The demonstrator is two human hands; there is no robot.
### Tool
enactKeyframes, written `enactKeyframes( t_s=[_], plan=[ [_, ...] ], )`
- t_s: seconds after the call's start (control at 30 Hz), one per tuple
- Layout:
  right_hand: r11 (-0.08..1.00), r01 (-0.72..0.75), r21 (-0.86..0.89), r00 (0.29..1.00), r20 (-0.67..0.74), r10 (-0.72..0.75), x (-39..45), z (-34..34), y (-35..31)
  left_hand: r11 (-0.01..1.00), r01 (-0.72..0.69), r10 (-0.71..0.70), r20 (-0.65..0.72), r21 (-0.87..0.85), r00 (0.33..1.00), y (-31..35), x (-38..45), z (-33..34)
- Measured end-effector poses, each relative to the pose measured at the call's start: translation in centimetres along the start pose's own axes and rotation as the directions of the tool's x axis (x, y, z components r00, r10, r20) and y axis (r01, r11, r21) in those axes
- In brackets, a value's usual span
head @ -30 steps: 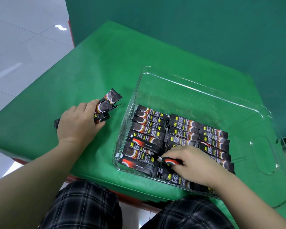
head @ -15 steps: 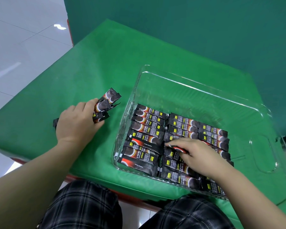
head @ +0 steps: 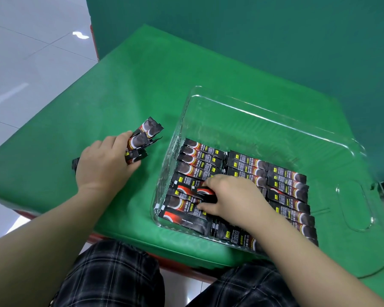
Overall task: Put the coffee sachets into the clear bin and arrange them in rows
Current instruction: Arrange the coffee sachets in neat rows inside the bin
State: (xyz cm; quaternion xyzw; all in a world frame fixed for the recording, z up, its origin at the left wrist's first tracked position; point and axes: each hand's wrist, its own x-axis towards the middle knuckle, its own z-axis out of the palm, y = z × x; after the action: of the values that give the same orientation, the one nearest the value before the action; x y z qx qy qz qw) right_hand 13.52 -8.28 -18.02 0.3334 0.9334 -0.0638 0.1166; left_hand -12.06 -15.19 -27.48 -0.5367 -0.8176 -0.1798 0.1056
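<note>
Seemingly right hand [head: 233, 197] pinches sachet [head: 205, 192] inside bin [head: 275, 114]; label unreadable

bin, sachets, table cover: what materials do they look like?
Clear bin: likely hard transparent plastic, glossy; the green shows through and its rims catch highlights.
Coffee sachets: probably printed plastic or foil film, slight sheen, crimped serrated ends.
Table cover: green, matte, looks like fabric or felt over padding, with rounded edges; exact material unclear.

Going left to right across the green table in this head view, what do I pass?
Left hand gripping a bundle of black coffee sachets → right hand placing one black-and-red sachet → clear plastic bin's moulded handle end.
</note>
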Motion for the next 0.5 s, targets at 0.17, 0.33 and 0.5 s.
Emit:
enactKeyframes(
  t_s=[0.17, 0.33, 0.5],
  plan=[
    [0.999, 0.002, -0.049, 0.998, -0.061, -0.005, 0.7, 0.2, -1.0, 1.000, 0.003, -0.004, -0.021, -0.022, 1.000, 0.3, 0.0, -0.3],
    [0.998, -0.008, -0.063, 0.996, -0.092, 0.002, 0.5, -0.1, -1.5, 1.000, -0.002, 0.001, -0.010, -0.018, 1.000, 0.1, 0.0, -0.2],
    [0.999, -0.033, -0.039, 0.992, -0.119, 0.028, 0.3, -0.6, -1.3, 0.999, -0.013, 0.012, -0.014, -0.029, 1.000, 0.1, 0.0, -0.2]
  ],
)
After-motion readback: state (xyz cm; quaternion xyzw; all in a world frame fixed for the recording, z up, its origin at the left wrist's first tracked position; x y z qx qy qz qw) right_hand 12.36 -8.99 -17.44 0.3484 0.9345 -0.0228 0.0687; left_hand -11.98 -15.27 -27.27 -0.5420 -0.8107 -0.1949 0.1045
